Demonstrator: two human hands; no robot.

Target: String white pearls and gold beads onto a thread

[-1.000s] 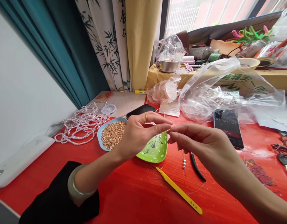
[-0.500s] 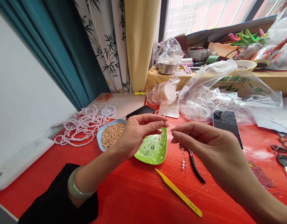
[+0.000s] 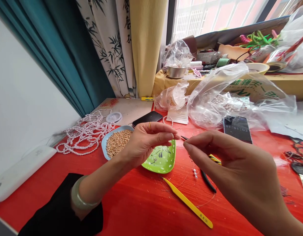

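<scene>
In the head view, your left hand [image 3: 148,141] met thumb to fingertips over the right side of a green dish [image 3: 163,160]; what they pinched, if anything, was too small to tell. Your right hand [image 3: 230,164] grasped a dark-tipped tool [image 3: 184,137], its point just beside those fingertips, probably gripped near the end for fine control. On the red table [image 3: 131,209], a blue dish [image 3: 103,147] kept gold beads [image 3: 119,143] together, apparently within easy reach. Pearl strands [image 3: 78,139] tangled to its left. Yellow tweezers [image 3: 188,203], a curved black handle [image 3: 208,182] and small white beads [image 3: 195,173] crowded the space below your hands; a phone [image 3: 237,127] and clear plastic bag [image 3: 207,106] lay beyond.
</scene>
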